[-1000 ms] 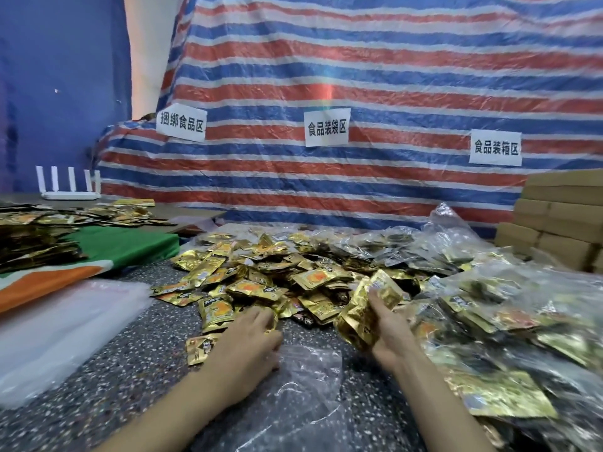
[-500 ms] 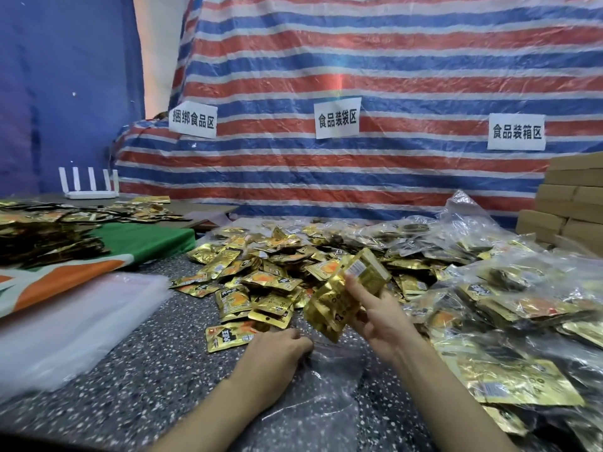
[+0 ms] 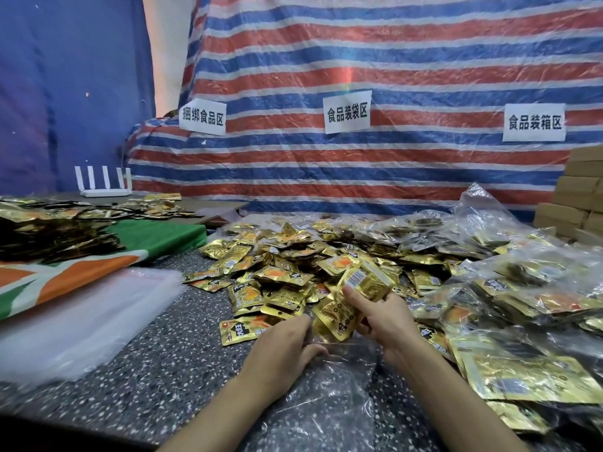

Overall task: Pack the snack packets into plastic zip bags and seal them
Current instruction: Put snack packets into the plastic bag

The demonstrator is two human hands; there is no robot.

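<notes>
My right hand (image 3: 381, 321) grips a bunch of gold snack packets (image 3: 352, 298), tilted down toward the mouth of a clear plastic zip bag (image 3: 329, 386) lying flat on the speckled table (image 3: 156, 363). My left hand (image 3: 284, 347) holds the bag's upper edge, fingers curled at the opening. Its fingertips are partly hidden by the bag. A heap of loose gold packets (image 3: 280, 265) lies just beyond both hands.
Filled clear bags of packets (image 3: 522, 305) pile up on the right. A stack of empty clear bags (image 3: 81, 318) lies at left beside an orange, white and green cloth (image 3: 65, 275) holding more packets. Cardboard boxes (image 3: 577, 197) stand far right; a striped tarp hangs behind.
My right hand has lifted the bunch of packets off the heap and brought it left and down to the bag's mouth. My left hand has stayed at the bag's opening.
</notes>
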